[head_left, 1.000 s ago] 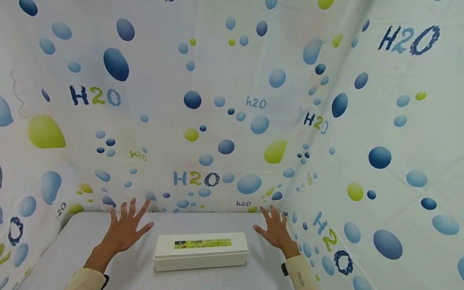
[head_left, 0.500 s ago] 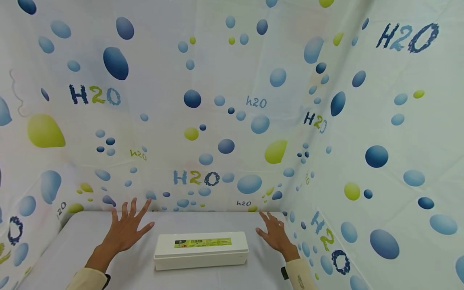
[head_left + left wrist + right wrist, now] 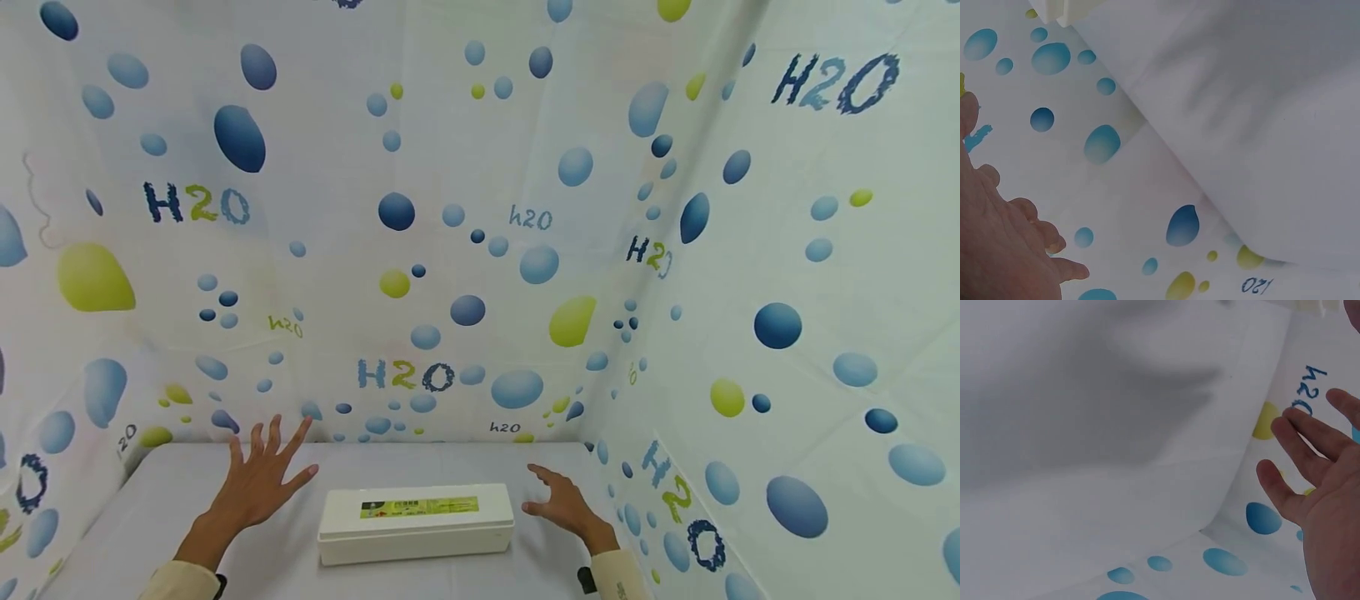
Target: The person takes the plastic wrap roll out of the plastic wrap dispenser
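Midway across the white cloth-covered table (image 3: 165,500) lies a long cream plastic box with a green label (image 3: 416,523), bare cloth either side. Left hand (image 3: 258,479) hovers, fingers splayed; right hand (image 3: 558,503) sits relaxed beside its end, neither touching.

From my seat the head view is bright and evenly lit, with no glare; the wide lens bends the bubble-printed white curtain (image 3: 480,250) at the picture's edges. The white cloth-covered table (image 3: 180,492) carries only faint, soft shadows under the long white plastic box (image 3: 416,521). In the left wrist view a diffuse grey hand shadow lies on the table (image 3: 1260,125), and the left hand (image 3: 997,250) is close and blurred. In the right wrist view a broader soft shadow spreads towards the table's far edge, beside the softly focused right hand (image 3: 1329,487).
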